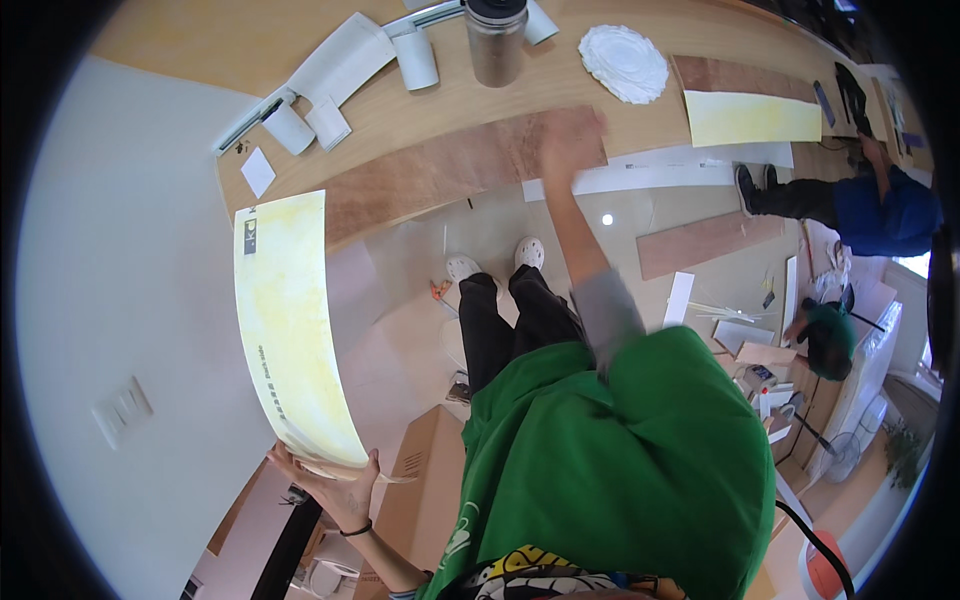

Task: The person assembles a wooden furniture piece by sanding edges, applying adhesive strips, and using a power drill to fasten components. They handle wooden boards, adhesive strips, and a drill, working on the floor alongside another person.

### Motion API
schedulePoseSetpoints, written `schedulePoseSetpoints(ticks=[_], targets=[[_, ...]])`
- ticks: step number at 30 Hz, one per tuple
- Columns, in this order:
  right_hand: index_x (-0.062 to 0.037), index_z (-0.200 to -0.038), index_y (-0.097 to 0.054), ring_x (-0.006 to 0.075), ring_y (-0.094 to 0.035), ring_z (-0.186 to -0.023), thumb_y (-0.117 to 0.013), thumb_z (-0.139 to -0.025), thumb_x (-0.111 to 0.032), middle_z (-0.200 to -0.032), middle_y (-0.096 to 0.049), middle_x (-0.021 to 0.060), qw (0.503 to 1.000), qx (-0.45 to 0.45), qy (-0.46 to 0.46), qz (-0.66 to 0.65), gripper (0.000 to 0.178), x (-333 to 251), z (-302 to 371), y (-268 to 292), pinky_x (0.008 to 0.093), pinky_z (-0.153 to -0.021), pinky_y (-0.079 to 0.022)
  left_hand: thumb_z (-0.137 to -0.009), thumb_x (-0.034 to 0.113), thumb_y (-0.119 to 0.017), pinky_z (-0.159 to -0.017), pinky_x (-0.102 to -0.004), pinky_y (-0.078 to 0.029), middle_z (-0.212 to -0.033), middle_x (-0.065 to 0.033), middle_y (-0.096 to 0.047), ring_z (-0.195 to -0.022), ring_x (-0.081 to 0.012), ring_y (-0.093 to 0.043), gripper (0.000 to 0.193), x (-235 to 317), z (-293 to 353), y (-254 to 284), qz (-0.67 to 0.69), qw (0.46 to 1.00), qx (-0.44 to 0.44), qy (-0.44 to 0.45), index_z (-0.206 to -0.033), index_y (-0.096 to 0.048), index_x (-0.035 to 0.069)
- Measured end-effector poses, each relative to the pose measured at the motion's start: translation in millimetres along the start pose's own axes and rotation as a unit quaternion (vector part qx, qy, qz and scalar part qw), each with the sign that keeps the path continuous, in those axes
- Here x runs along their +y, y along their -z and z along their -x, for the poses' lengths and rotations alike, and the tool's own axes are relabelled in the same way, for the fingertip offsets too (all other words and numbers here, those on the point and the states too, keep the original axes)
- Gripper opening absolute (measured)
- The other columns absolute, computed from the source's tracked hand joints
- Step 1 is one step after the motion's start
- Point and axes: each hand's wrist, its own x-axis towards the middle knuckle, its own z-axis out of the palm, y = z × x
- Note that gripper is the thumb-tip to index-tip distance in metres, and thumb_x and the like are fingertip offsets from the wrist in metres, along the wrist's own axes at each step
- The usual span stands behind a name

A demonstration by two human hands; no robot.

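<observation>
Left hand [335, 491] gripping yellow sheet [290, 315], right hand [572, 145] (blurred) over board [440, 160]

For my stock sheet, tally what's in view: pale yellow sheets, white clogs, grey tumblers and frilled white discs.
Pale yellow sheets: 2
White clogs: 2
Grey tumbler: 1
Frilled white disc: 1
Total: 6

Held yellow printed sheet [290, 320], flat brown board [430, 165]
</observation>
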Motion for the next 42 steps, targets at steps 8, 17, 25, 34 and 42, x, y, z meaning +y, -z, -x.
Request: schedulePoseSetpoints(ticks=[8, 17, 25, 34, 42], targets=[[0.0033, -0.146, -0.022, 0.0318, -0.039, -0.129, -0.039, -0.091, -0.055, -0.14, -0.036, 0.0227, 0.829, 0.048, -0.468, -0.301, 0.082, 30, -3, 79, 0.0455, -0.106, -0.034, -0.057, 0.043, -0.087, -0.108, -0.0578, -0.03, -0.148, -0.0255, -0.025, -0.134, -0.0435, -0.03, 0.134, -22, -4, -9, -0.011, 0.997, -0.047, -0.066, -0.152, 0.0, 0.009], [-0.0041, -0.15, -0.016, 0.0306, -0.032, -0.135, -0.036, -0.086, -0.066, -0.149, -0.029, 0.02, 0.829, 0.026, -0.469, -0.303, 0.091, 15, -30, 58, 0.0471, -0.11, -0.026, -0.053, 0.041, -0.086, -0.102, -0.0581, -0.033, -0.142, -0.0283, -0.031, -0.127, -0.0469, -0.036, 0.131, -25, -12, -33, -0.04, 0.974, -0.119, -0.186, -0.151, -0.005, 0.007], [-0.0064, -0.151, -0.013, 0.0299, -0.038, -0.125, -0.039, -0.083, -0.064, -0.138, -0.041, 0.0205, 0.837, 0.057, -0.484, -0.247, 0.093, 7, -55, 48, 0.0513, -0.102, -0.031, -0.053, 0.042, -0.087, -0.099, -0.0588, -0.036, -0.14, -0.031, -0.033, -0.122, -0.0493, -0.04, 0.13, -23, -23, -49, -0.032, 0.955, -0.128, -0.264, -0.151, -0.007, 0.011], [-0.0085, -0.121, -0.043, 0.0179, -0.061, -0.085, -0.047, -0.097, -0.026, -0.105, -0.061, 0.0075, 0.968, -0.247, -0.04, -0.028, 0.03, 38, 27, 63, 0.0299, -0.072, -0.049, -0.055, 0.044, -0.088, -0.098, -0.059, -0.037, -0.144, -0.03, -0.032, -0.124, -0.0487, -0.041, 0.13, 0, -32, -45, -0.003, 0.959, -0.116, -0.259, -0.153, -0.005, 0.022], [-0.0047, -0.126, -0.051, 0.0213, -0.059, -0.105, -0.05, -0.098, -0.027, -0.128, -0.056, 0.0129, 0.623, -0.625, -0.387, -0.267, 0.036, -18, 156, 24, 0.0347, -0.086, -0.05, -0.055, 0.046, -0.088, -0.097, -0.058, -0.038, -0.146, -0.0296, -0.031, -0.125, -0.0478, -0.042, 0.133, -7, -17, -19, 0.014, 0.965, -0.072, -0.25, -0.153, -0.002, 0.024]])
